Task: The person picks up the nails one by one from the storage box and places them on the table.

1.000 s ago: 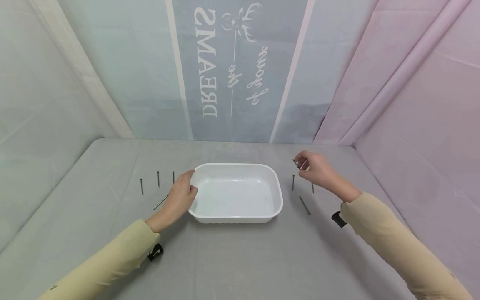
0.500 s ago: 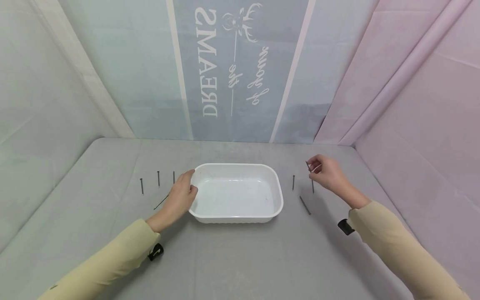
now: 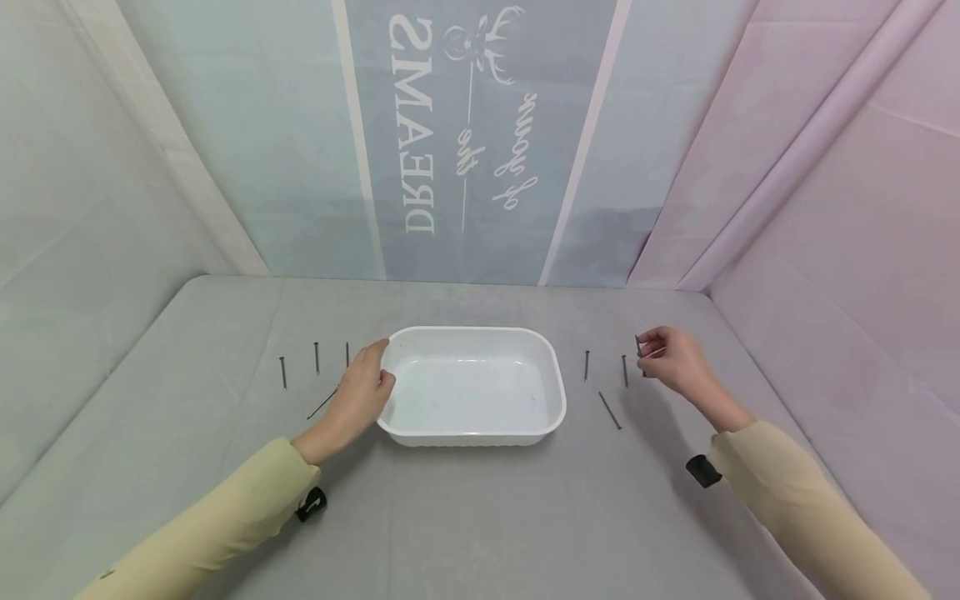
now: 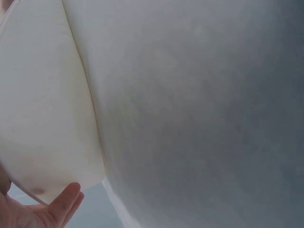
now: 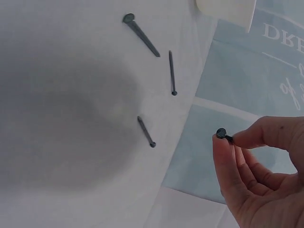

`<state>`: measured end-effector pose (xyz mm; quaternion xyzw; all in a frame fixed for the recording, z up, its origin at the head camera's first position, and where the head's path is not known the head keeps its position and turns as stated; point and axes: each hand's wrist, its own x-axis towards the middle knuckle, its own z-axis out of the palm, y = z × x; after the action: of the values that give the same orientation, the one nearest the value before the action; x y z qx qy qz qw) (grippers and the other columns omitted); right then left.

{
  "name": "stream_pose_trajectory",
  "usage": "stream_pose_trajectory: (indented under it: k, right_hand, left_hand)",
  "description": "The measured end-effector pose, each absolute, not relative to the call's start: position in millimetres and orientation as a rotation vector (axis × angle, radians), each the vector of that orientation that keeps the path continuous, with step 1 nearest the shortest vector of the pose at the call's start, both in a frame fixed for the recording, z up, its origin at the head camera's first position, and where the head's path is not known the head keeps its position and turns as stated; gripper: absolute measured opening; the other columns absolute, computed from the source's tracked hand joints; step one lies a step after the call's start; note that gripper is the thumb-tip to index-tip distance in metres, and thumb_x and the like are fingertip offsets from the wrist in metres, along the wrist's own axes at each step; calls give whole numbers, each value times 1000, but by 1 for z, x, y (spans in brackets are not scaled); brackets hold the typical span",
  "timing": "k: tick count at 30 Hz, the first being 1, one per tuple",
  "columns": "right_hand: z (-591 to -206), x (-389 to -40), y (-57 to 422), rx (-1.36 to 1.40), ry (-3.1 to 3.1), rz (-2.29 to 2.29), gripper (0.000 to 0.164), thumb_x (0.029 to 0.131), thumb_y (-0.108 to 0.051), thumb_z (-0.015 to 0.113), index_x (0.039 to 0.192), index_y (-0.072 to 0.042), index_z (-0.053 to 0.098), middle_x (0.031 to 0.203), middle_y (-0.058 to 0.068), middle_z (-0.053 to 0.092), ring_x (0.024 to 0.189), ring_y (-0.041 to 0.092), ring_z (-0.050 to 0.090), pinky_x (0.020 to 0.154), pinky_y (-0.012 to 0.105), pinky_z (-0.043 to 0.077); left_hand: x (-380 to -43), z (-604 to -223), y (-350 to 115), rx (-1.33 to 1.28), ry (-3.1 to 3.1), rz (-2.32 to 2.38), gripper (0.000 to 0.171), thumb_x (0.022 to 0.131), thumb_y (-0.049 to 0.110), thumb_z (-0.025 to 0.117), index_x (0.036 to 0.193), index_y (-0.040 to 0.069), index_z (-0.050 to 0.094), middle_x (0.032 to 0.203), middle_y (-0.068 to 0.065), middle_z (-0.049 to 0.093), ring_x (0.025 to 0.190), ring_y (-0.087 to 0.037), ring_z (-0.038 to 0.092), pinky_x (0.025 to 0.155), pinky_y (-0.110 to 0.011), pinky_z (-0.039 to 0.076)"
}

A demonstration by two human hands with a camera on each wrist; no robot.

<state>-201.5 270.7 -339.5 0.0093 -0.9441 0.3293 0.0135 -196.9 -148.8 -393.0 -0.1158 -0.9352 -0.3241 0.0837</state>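
Observation:
A white rectangular plastic basin (image 3: 472,434) sits on the grey table. My left hand (image 3: 358,392) grips its left rim; in the left wrist view the fingers (image 4: 66,204) lie against the outer wall. My right hand (image 3: 675,362) pinches a dark metal nail (image 3: 640,350) between thumb and fingertips, raised over the right side. Its round head (image 5: 221,133) shows in the right wrist view. Lying to the right of the basin are a short nail (image 3: 587,365), another upright-pointing nail (image 3: 625,371) and a slanted nail (image 3: 610,410).
Several more nails lie left of the basin, among them a far-left nail (image 3: 283,373), a nail beside it (image 3: 317,358) and a slanted one (image 3: 322,404) partly behind the left hand. A printed fabric backdrop (image 3: 480,250) rises behind the table, with pale side walls.
My right hand has moved right and nearer to me with the nail in its fingertips, uncovering a nail on the table. The left hand and the basin have stayed put.

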Motion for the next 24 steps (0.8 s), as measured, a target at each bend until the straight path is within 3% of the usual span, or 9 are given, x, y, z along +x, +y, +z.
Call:
stream_pose_trajectory:
  k: [5,24]
  right_hand:
    - [-344,-199,276,-48,-2972,1072,34,76,1,56,107,14,52,87,19,60,65,11,58,57,25,52]
    - [-365,-194,293,-373,-3070,1244,37,81,-6,52,111,15,49,85,13,57,64,9,58,63,30,53]
  left_hand:
    - [-197,-392,-149,-345,-2785,-973,47,85,-2,46,130,-12,37,120,-30,48,100,-32,53,78,-42,50]
    - [-197,-392,-148,-336,-2791,-973,47,85,-2,46,130,-12,37,117,-29,49,99,-32,54,77,-41,51]
